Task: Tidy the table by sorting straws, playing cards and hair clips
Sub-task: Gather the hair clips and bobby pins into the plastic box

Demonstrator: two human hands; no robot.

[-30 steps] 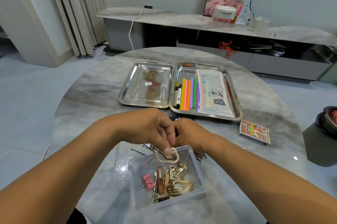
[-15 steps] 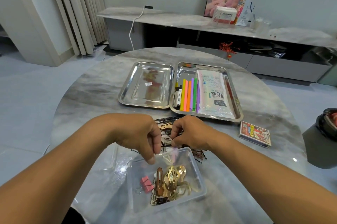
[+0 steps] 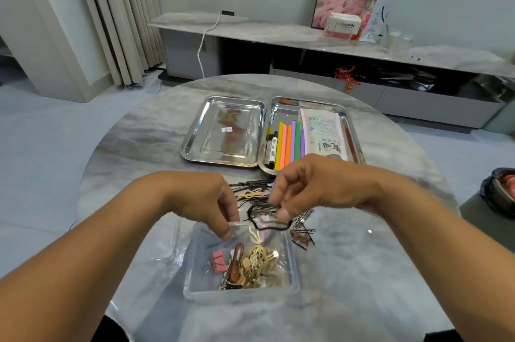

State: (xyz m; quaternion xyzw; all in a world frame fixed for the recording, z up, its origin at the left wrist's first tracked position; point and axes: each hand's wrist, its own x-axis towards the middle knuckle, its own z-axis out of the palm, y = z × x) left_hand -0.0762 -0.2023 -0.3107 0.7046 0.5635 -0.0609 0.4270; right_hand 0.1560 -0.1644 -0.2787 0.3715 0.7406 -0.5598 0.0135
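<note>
Pinching a black hair clip (image 3: 269,223) in the right hand (image 3: 315,188), its long axis lying crosswise, directly above the far rim of the clear box (image 3: 292,266) of clips; left hand (image 3: 206,202) curling, fingertips touching that rim, gripping nothing visible. Sitting beyond on the marble worktop (image 3: 139,146): loose hairpins (image 3: 303,226), steel trays (image 3: 223,130), straws (image 3: 288,144).

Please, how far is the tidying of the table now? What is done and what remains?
Done: the coloured straws lie in the right metal tray, and many hair clips are in the clear plastic box. In hand: the right hand pinches a black clip above the box; the left hand rests at its rim. Left: black hairpins and a gold clip on the table. The left tray holds no cards.
</note>
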